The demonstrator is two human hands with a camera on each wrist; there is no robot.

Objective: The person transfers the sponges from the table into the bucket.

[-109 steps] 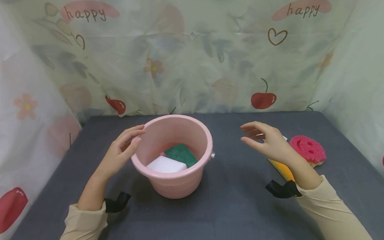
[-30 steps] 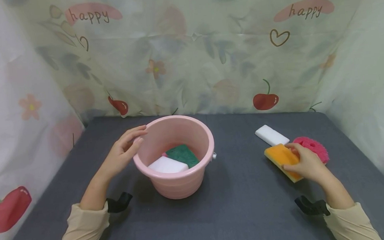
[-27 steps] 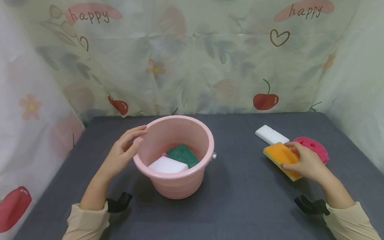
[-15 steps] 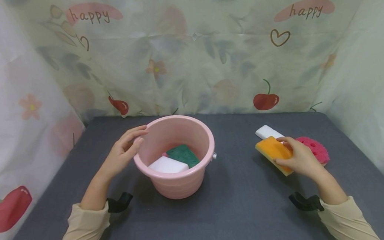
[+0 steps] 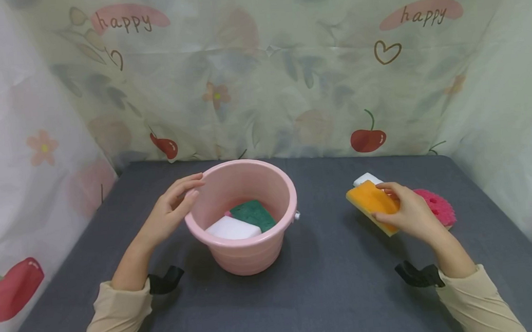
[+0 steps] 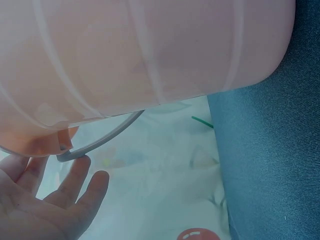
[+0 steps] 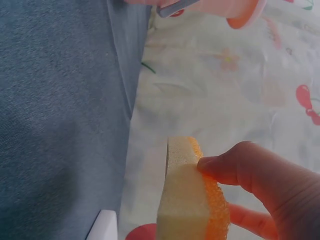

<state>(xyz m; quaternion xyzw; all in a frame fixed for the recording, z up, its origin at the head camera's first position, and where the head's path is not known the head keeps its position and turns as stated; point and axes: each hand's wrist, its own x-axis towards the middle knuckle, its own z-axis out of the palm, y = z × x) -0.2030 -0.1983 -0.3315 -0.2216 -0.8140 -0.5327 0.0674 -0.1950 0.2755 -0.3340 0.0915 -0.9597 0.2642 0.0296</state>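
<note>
In the head view my right hand (image 5: 410, 210) pinches a sponge (image 5: 372, 205), orange on one face and pale yellow below. The right wrist view shows the sponge (image 7: 187, 195) edge-on, lifted off the table, with my thumb pressing one side. My left hand (image 5: 169, 209) touches the left rim of a pink bucket (image 5: 246, 255), its fingers loosely bent. Seen from the left wrist, those fingers (image 6: 75, 180) lie by the rim and a grey handle (image 6: 112, 135). Inside the bucket lie a white sponge block (image 5: 233, 228) and a green scouring pad (image 5: 253, 214), with a bit of pink behind.
Behind the orange sponge a white block (image 5: 366, 178) lies on the dark cloth-covered table (image 5: 276, 309), partly hidden. A round pink scrubber (image 5: 438, 208) lies just right of my right hand. A patterned curtain (image 5: 269, 83) encloses the back and sides.
My right hand has taken hold of the orange sponge and lifted it, moving left and away from me, now covering part of the white block. My left hand has stayed at the bucket.
</note>
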